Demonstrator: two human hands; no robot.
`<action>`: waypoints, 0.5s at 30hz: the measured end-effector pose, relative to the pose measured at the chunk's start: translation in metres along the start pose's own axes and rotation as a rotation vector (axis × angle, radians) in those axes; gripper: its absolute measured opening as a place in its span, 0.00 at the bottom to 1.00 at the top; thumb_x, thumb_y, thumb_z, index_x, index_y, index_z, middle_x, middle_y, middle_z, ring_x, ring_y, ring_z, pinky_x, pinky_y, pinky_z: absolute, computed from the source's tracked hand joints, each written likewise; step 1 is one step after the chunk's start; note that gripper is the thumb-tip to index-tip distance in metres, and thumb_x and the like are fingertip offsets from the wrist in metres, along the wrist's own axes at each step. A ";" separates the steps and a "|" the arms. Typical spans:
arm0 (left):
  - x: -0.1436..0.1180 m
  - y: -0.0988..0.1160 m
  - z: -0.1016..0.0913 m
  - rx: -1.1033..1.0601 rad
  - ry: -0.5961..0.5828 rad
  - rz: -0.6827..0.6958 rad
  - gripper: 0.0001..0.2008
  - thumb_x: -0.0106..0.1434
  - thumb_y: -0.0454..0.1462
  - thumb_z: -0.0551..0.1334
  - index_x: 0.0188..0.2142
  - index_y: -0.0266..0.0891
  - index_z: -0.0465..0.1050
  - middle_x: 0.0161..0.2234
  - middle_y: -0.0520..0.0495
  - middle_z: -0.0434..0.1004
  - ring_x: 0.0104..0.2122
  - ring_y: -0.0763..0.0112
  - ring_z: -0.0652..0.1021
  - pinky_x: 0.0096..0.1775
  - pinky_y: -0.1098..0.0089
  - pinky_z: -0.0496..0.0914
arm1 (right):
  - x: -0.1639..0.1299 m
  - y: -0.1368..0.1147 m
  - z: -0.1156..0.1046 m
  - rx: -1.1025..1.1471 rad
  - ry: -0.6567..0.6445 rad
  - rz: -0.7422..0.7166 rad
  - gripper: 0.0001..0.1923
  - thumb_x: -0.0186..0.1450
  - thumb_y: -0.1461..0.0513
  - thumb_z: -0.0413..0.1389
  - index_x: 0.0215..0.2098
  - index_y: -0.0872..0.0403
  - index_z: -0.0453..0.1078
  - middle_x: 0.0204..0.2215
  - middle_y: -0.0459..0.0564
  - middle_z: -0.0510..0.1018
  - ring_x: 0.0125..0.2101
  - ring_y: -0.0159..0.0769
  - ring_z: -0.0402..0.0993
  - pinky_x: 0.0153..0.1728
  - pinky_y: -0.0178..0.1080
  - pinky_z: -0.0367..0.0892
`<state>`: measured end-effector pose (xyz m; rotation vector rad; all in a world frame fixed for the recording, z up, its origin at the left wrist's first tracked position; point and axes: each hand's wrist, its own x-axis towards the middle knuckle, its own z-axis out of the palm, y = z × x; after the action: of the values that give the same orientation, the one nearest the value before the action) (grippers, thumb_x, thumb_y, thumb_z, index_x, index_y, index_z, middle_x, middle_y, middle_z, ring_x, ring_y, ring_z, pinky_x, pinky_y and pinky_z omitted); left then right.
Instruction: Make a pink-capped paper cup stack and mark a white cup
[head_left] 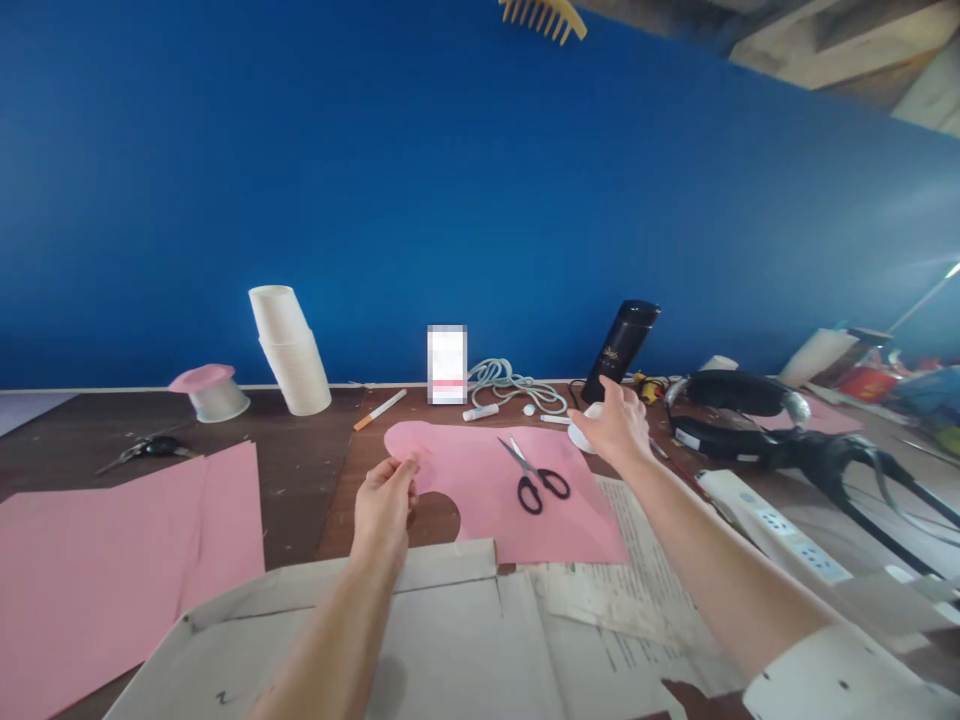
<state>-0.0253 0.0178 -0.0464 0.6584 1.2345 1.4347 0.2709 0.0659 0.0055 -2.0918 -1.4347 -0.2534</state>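
Note:
My left hand [386, 500] pinches the lower edge of a round pink paper cutout [409, 437]. Its far side overlaps a larger pink paper sheet [547, 535] with a curved notch cut from its left edge. My right hand [619, 420] is over a small round white object [577, 438] at the sheet's far right corner, thumb and fingers apart. The hand partly covers that object, so its kind is unclear. Between my hands, scissors [532, 475] with black handles lie on the sheet, blades partly spread.
Behind are a phone [448, 365], a coiled cable [510, 380], an orange-and-white pen [380, 410] and a black bottle [622, 350]. Stacked paper cups [296, 370] and a pink-topped cup [217, 395] stand left. A power strip [772, 525] lies right; white cardboard [450, 620] is in front.

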 end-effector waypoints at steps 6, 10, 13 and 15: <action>-0.002 0.002 0.001 0.232 -0.112 -0.089 0.13 0.49 0.44 0.63 0.24 0.38 0.65 0.15 0.58 0.58 0.13 0.83 0.57 0.17 0.78 0.47 | -0.006 -0.071 0.012 0.009 -0.130 -0.475 0.15 0.64 0.58 0.49 0.48 0.48 0.69 0.48 0.54 0.72 0.50 0.47 0.62 0.49 0.47 0.57; -0.004 0.004 0.001 0.288 -0.195 -0.107 0.13 0.50 0.44 0.63 0.23 0.37 0.65 0.14 0.59 0.55 0.13 0.83 0.54 0.17 0.78 0.46 | 0.005 -0.099 0.037 -0.057 -0.328 -0.551 0.14 0.63 0.61 0.52 0.46 0.48 0.71 0.46 0.50 0.74 0.46 0.42 0.66 0.44 0.41 0.60; -0.002 0.002 0.000 0.318 -0.255 -0.099 0.14 0.48 0.45 0.65 0.23 0.37 0.66 0.14 0.59 0.57 0.14 0.82 0.56 0.17 0.78 0.46 | 0.008 -0.109 0.055 -0.090 -0.388 -0.606 0.17 0.60 0.65 0.54 0.46 0.46 0.71 0.48 0.48 0.73 0.48 0.43 0.64 0.45 0.41 0.59; -0.001 0.000 0.000 0.362 -0.276 -0.103 0.14 0.47 0.44 0.66 0.25 0.37 0.68 0.16 0.55 0.64 0.14 0.80 0.60 0.17 0.77 0.48 | 0.007 -0.113 0.065 -0.116 -0.420 -0.633 0.17 0.58 0.67 0.54 0.45 0.47 0.72 0.47 0.49 0.74 0.48 0.45 0.63 0.46 0.43 0.59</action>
<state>-0.0247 0.0172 -0.0462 0.9879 1.2963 1.0029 0.1609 0.1358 -0.0036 -1.7798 -2.3707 -0.1425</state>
